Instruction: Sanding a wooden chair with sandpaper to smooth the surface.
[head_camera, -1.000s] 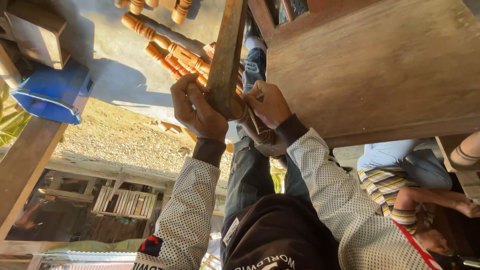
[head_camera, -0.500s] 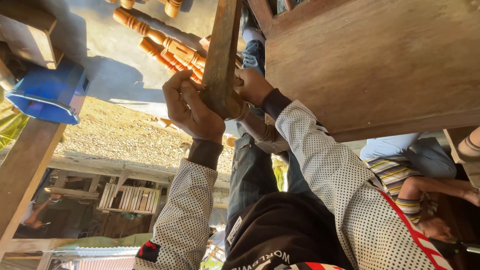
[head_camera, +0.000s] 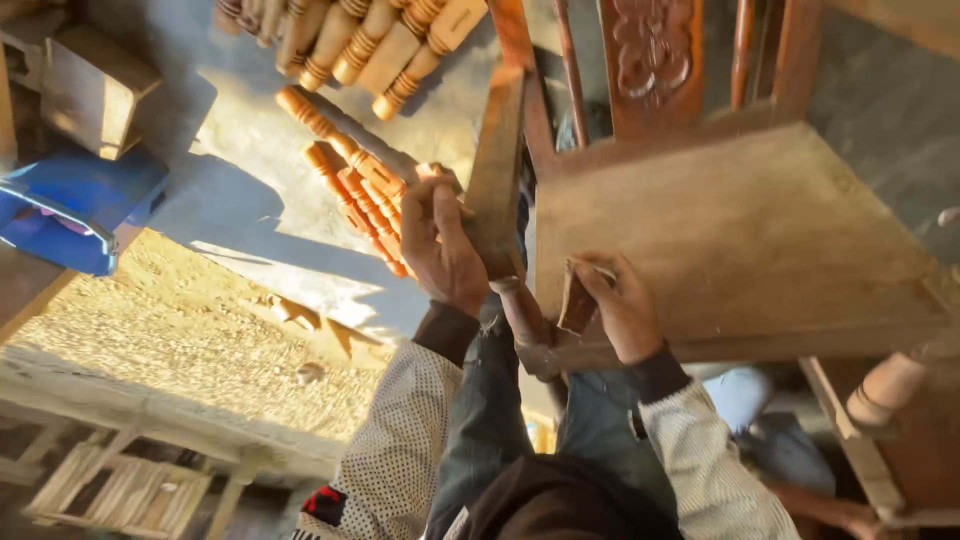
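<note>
Gripping a flat wooden board (head_camera: 497, 175) from its side, the left hand (head_camera: 443, 245) has its fingers curled round the board's edge, thumb lying along the face. The board stands nearly upright in the view, its far end reaching toward the chair back (head_camera: 650, 60) with its carved panel. Just beside it lies the broad wooden chair seat (head_camera: 740, 240), a bare, dull brown surface with a faint grain and sunlight across it. The right hand (head_camera: 620, 305) rests at the near edge of that seat, clenched on a small folded piece of brown sandpaper (head_camera: 577, 298) (pinched between thumb and fingers, with its edge touching the wood). Both wrists wear dark cuffs under white sleeves (head_camera: 395, 450) with small dark dots.

Beyond the board, on a pale concrete floor (head_camera: 230, 200), lie orange turned wooden spindles (head_camera: 350, 175) in a loose bundle, and further up a second heap of paler turned legs (head_camera: 360, 40). A blue plastic container (head_camera: 70, 215) sits at the left edge, near a plain wooden block (head_camera: 95, 90). Past the concrete the ground turns to sunlit gravel (head_camera: 180, 340), and a slatted wooden crate (head_camera: 120, 495) shows at the lower left. A rounded chair leg (head_camera: 885, 390) juts out at the lower right, well apart from both hands. Strong sun throws hard shadows over the floor
</note>
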